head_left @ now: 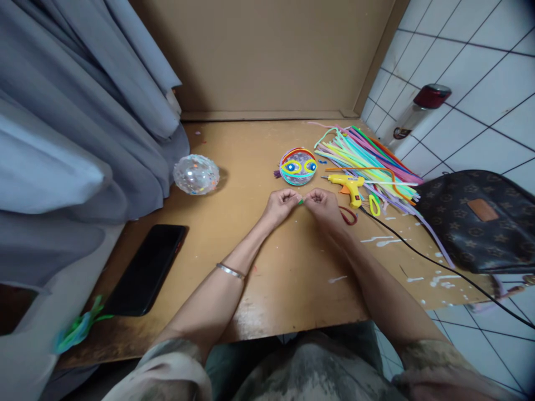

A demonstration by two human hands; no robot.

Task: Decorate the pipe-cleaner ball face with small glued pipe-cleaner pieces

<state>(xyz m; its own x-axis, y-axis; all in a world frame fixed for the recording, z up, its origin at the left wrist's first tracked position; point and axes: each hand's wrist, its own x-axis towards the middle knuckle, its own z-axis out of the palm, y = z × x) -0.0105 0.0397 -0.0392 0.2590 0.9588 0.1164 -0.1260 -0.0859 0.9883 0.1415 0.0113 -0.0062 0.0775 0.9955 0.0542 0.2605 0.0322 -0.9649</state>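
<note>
Fingertips are pinched together over the table (251,139), and a small green piece (300,201) is being worked between them. On the decorated ball (298,177), plenty is already in place: two blue eyes (291,167) are ringed in yellow, the top is arched with coloured strips, and a turquoise strip is curved below. The bulk of that decoration can be judged done. The green piece, though, is not yet fixed to anything; its shaping looks to be under way, and its attachment is still left. The clear ball (196,175), well apart to the left, is marked only by small coloured flecks, and whether it is to be decorated cannot be told.

Now to positions: the green piece is gripped by the left hand (284,203) and the right hand (322,207), both closed in a fine pinch, the finer finger contact being too small to read. The decorated ball is left untouched, just beyond both hands. To the right, the glue gun (346,181) is laid against the fuzzy stems (355,147), not held.
</note>
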